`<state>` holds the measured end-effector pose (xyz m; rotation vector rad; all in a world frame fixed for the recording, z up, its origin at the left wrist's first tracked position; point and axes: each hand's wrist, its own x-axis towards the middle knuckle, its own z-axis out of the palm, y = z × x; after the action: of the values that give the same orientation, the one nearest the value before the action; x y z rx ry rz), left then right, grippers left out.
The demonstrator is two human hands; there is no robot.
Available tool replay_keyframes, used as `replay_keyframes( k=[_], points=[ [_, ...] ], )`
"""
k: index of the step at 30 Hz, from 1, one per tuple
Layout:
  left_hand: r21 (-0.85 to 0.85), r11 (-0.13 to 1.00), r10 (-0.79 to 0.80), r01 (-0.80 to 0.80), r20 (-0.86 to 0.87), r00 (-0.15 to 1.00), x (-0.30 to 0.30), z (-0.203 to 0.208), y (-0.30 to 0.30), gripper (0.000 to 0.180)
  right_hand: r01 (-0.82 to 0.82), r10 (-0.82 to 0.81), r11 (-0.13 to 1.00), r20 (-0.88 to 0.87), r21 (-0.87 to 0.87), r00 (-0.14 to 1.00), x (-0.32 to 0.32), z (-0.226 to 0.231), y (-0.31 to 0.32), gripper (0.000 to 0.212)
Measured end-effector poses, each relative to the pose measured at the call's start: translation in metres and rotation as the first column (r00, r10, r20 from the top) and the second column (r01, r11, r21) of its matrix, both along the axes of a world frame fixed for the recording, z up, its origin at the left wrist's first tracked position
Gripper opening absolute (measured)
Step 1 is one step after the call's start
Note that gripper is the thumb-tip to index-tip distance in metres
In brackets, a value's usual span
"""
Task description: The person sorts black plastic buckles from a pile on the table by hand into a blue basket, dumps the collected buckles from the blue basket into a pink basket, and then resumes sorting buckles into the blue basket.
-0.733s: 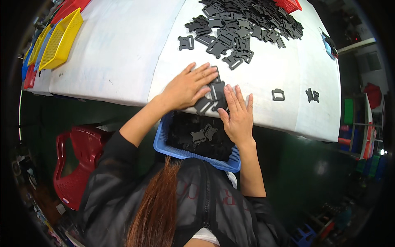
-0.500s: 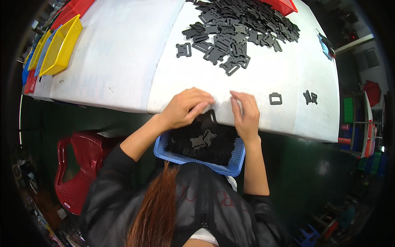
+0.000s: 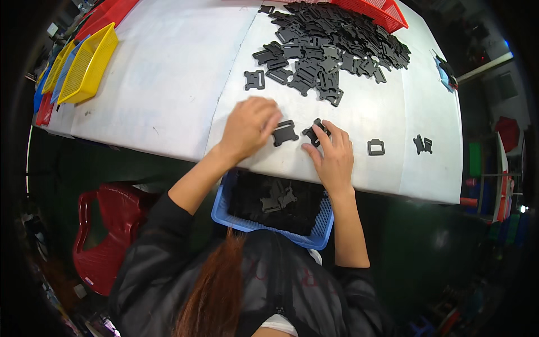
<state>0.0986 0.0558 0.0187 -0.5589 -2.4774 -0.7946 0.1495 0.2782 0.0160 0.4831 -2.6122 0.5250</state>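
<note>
My left hand (image 3: 250, 126) rests on the white table (image 3: 168, 84) with curled fingers, its fingertips gripping the edge of a flat black plastic piece (image 3: 284, 133). My right hand (image 3: 332, 157) lies just to the right, thumb and forefinger pinching a second black piece (image 3: 313, 132). A blue basket (image 3: 227, 216) sits in my lap under the table's edge and holds several of the same black pieces. A large pile of black pieces (image 3: 331, 45) lies farther back on the table.
A lone black piece (image 3: 254, 80) lies before the pile. A small black frame (image 3: 375, 147) and another piece (image 3: 422, 144) sit to the right. A yellow basket (image 3: 90, 59) stands far left, a red basket (image 3: 387, 11) behind the pile, a red chair (image 3: 104, 236) beside me.
Both hands moved from the table's edge above the blue basket forward onto the table. Each now has a fresh black piece under its fingers.
</note>
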Motion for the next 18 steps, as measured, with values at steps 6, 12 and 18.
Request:
replay_keyframes(
  k=[6,12,18],
  points=[
    [-0.146,0.951,0.277,-0.274,0.003,0.961,-0.044,-0.022,-0.012,0.042,0.064,-0.062,0.998,0.105,-0.017,0.993,-0.012,0.005,0.005,0.023],
    [-0.297,0.925,0.249,-0.235,0.01,0.968,-0.042,-0.031,-0.017,0.044,0.09,-0.091,0.996,0.085,0.009,0.992,-0.046,0.019,0.007,0.024],
    [-0.25,0.961,0.125,-0.12,0.003,0.992,-0.035,-0.015,-0.017,0.037,-0.016,0.035,0.995,-0.19,0.099,0.981,-0.098,-0.002,-0.014,0.036]
  ],
)
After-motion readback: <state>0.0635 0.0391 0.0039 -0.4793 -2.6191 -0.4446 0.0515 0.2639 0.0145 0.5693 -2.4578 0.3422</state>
